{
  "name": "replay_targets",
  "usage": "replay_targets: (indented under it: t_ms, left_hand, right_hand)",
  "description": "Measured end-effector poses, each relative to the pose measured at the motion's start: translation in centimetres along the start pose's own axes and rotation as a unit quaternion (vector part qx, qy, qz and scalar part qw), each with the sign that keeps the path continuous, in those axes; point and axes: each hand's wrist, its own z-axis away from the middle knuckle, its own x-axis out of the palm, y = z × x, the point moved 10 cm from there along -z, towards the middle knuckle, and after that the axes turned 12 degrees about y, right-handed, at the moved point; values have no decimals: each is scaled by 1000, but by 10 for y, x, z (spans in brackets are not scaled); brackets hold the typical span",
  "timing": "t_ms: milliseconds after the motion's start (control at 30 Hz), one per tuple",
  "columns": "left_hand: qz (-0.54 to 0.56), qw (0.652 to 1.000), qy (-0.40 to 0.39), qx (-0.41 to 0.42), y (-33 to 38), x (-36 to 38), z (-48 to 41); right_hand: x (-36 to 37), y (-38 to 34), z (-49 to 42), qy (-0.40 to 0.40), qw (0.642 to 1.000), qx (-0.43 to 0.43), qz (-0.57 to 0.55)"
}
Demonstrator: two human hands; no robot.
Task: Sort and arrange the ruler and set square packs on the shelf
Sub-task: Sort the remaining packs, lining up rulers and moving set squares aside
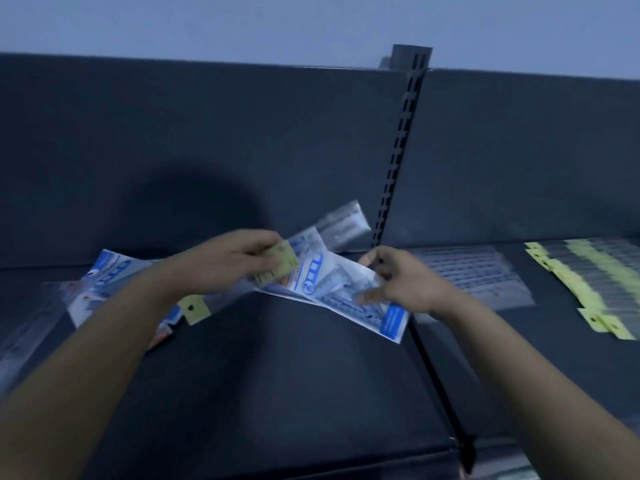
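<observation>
My left hand (235, 261) grips a clear ruler pack by its yellow-green header card (280, 266) above the dark shelf (277, 375). My right hand (398, 278) pinches a white-and-blue set square pack (332, 289) that slants down to the right near the shelf divider. Behind both hands a clear ruler pack (343, 223) leans against the back panel. More white-and-blue set square packs (104, 285) lie at the left under my left forearm, with a yellow tag (194, 308) poking out below it.
On the right bay lie a flat clear ruler pack (474, 271) and a fanned row of several clear packs with yellow header tags (585, 289). A slotted black upright (401, 150) and a divider rail (440, 386) split the two bays. A tall dark back panel (207, 140) stands behind.
</observation>
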Motion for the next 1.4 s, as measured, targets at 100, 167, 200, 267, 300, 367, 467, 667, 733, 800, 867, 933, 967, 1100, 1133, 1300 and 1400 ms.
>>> replay_targets:
  t_ms: [100,167,200,267,300,367,467,667,733,800,867,933,967,1100,1133,1300,1400]
  left_hand:
    - [10,998,62,16,14,-5,-20]
    - [2,997,62,42,25,8,-35]
    - [3,998,57,42,28,14,-41]
    - [15,999,31,33,38,35,-55]
    - [21,999,19,29,44,48,-62]
    - [21,999,-4,32,62,74,-74]
    - [7,998,-33,54,97,112,-90]
    - [-7,994,-50,92,153,192,-123]
    - [8,995,-39,96,170,221,-134]
    - [10,996,-23,86,184,251,-146]
    - [6,997,-9,75,200,283,-158]
    - [16,998,2,67,218,314,-169]
    - [26,998,8,61,226,328,-175]
    - [37,999,-24,26,251,391,-196]
    - [40,998,-38,17,255,408,-201]
    - [-31,997,-74,19,267,481,-222]
    - [-141,987,-65,46,266,498,-230]
  right_hand:
    - [-20,3,15,-13,999,5,-29]
    - [-36,10,28,-9,999,3,-50]
    - [-41,13,33,-9,998,2,-56]
    - [-58,26,45,1,998,11,-62]
    - [-68,34,51,3,998,18,-62]
    - [-91,48,61,11,998,25,-58]
    - [-129,70,73,28,998,24,-47]
    - [-199,127,84,22,999,9,-34]
    - [-224,150,86,-1,999,-5,-42]
    - [-252,175,90,-13,998,-17,-66]
    - [-282,200,96,-21,994,-20,-101]
    - [-308,226,107,-41,993,-14,-114]
    - [-317,236,114,-62,992,-11,-111]
    - [-345,274,134,-126,988,10,-93]
    - [-353,280,135,-125,988,12,-92]
    - [-383,305,137,-103,987,24,-118]
    - [-395,321,140,-88,989,43,-109]
